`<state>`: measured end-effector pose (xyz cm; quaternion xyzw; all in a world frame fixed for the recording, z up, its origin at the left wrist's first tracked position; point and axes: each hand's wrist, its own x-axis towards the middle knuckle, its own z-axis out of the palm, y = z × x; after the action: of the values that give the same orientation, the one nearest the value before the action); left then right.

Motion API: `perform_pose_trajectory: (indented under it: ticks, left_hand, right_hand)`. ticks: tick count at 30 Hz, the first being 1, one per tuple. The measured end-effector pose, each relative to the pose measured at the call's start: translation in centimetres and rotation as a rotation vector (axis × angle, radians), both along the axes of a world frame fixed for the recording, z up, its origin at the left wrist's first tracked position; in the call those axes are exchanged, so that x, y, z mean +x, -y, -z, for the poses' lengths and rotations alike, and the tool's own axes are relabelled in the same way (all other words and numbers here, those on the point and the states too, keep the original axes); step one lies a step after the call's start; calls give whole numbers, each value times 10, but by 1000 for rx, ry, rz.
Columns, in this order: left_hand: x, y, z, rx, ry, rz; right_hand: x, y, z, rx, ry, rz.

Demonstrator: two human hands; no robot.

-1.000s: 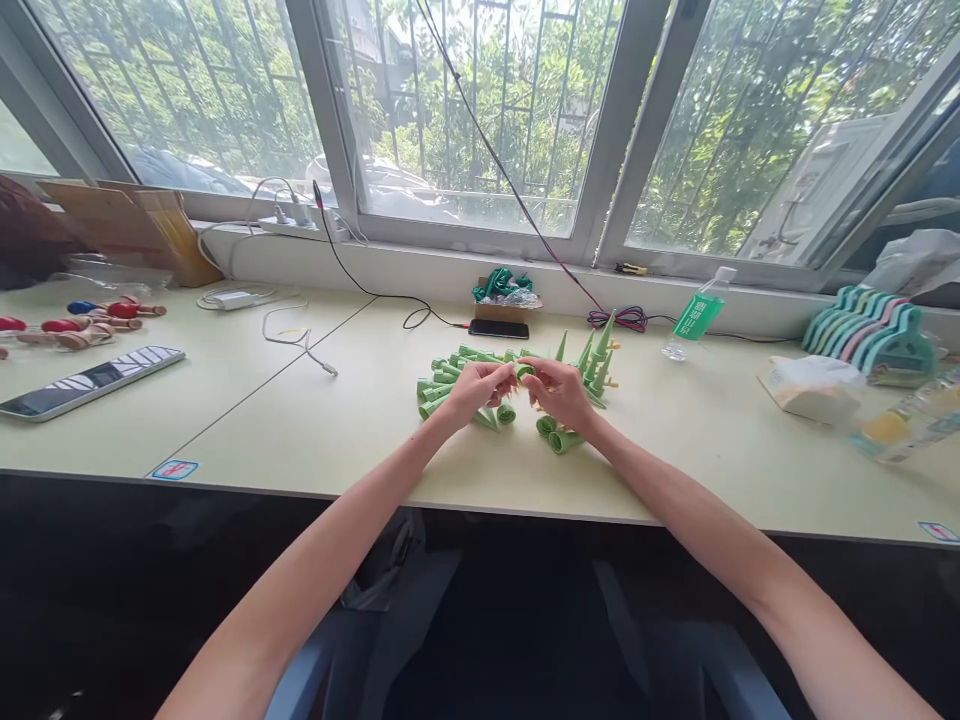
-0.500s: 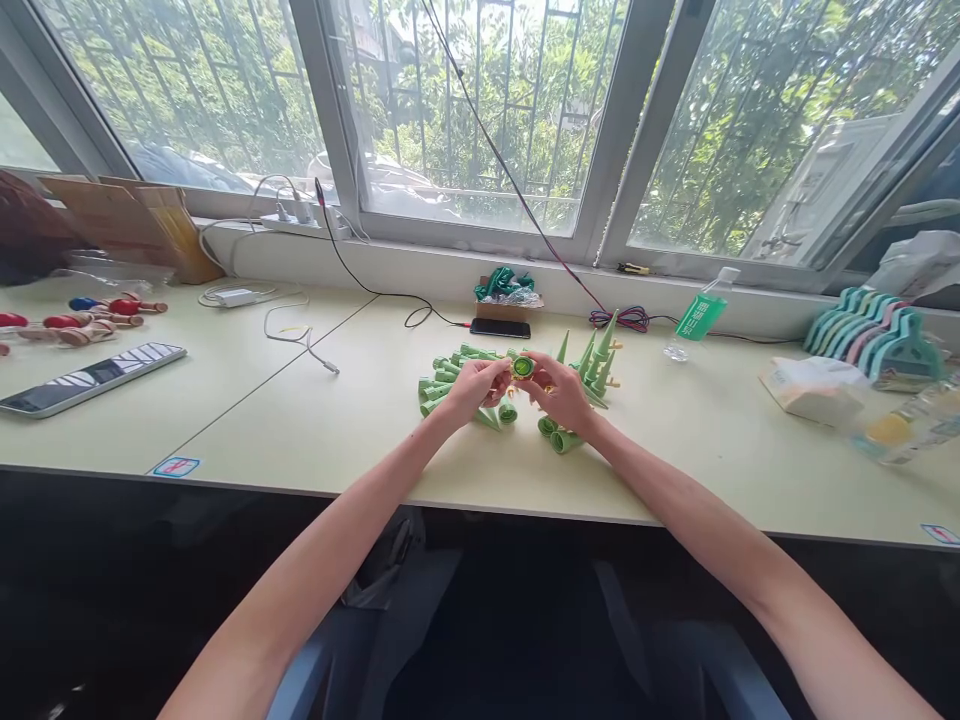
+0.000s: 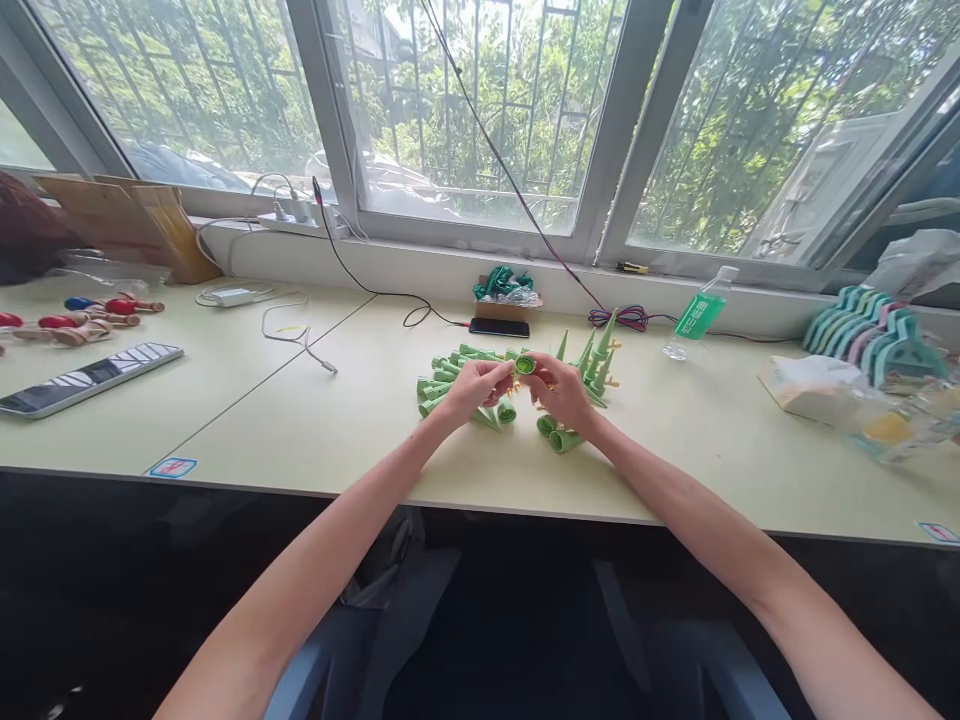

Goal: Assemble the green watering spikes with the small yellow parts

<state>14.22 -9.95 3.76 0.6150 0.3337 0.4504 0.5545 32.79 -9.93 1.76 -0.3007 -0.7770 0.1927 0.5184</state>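
Observation:
Both my hands meet above the middle of the table around a green plastic watering spike [image 3: 525, 366], its round threaded opening turned towards me. My right hand [image 3: 561, 388] grips its far side between thumb and fingers. With a closed pinch, my left hand [image 3: 480, 388] touches its left side; whatever small part lies in those fingertips is hidden. A pile of green spikes [image 3: 442, 380] lies just left of and behind my left hand. Behind my right hand, several spikes stand point up [image 3: 600, 350] with small yellow valves. Two loose spikes [image 3: 561, 440] lie below my right wrist.
A black phone [image 3: 499, 327] lies before a small box of green material [image 3: 504, 290]. A green-labelled bottle [image 3: 697, 315], a tissue pack [image 3: 810, 388] and hangers [image 3: 870, 330] stand to the right. Leftward are cables [image 3: 300, 340], a tablet-like device [image 3: 90, 380] and wooden toys [image 3: 82, 325].
Between my fingers, the spike's opening has tipped towards me, then turned slightly. Both hands stay nearly in place, and the pile looks the same.

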Motion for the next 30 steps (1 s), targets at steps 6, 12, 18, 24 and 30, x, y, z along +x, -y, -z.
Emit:
perform_pose_trajectory:
  ticks: [6,12,18,24,30]
  left_hand:
    - [-2,1,1,56,-50,17]
    - [-3,1,1,150,-80,18]
    - [-3,2,1,263,-170,-37]
    - [-1,-1,4,521,-299,-148]
    - [2,-3,9,584,-333,-211]
  right_hand:
    - [0,2,-2,-12,7,6]
    - [-1,5,-5,-11,17,6]
    - [-1,5,-5,-19,42,56]
    - [1,4,-4,-89,21,76]
    - [2,1,-3,-174,-36,68]
